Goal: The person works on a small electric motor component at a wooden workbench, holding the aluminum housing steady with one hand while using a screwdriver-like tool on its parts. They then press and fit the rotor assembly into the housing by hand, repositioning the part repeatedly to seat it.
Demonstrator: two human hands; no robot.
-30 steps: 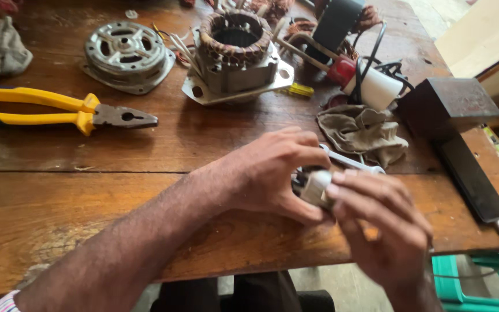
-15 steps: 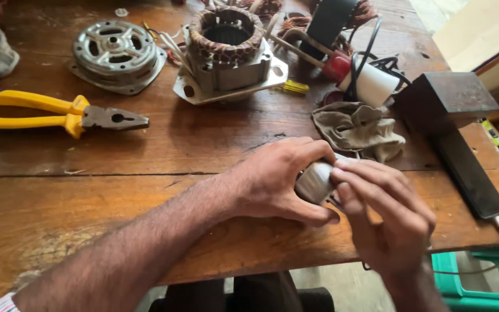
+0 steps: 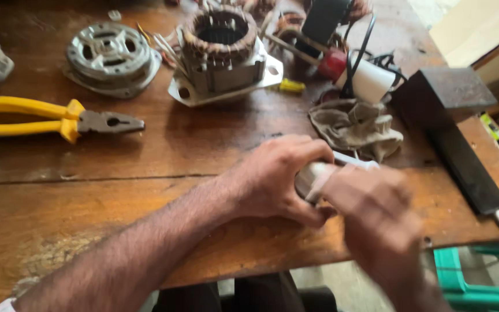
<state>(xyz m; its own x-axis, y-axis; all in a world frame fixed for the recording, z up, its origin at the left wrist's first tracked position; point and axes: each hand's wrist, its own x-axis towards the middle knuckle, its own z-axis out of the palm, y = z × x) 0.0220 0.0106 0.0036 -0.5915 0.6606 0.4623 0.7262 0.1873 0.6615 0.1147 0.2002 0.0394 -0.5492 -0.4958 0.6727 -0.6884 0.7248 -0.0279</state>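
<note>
My left hand [image 3: 272, 179] grips a small pale grey cylindrical part [image 3: 310, 176] over the near edge of the wooden table [image 3: 145, 173]. My right hand [image 3: 376, 214], blurred, is closed over the part's other end, so most of it is hidden. A thin metal piece [image 3: 356, 162] sticks out beyond the hands toward a crumpled grey rag [image 3: 356, 127].
A motor stator with copper windings [image 3: 223, 55] and a round metal end cover [image 3: 111, 55] lie at the back. Yellow-handled pliers [image 3: 53, 118] rest at left. A dark block and bar [image 3: 457, 133] sit at right, with a white cylinder [image 3: 371, 81] and cables behind. A green stool [image 3: 480, 277] stands below.
My view has shifted slightly. The right hand has moved over the part and is now blurred; the left hand keeps its hold.
</note>
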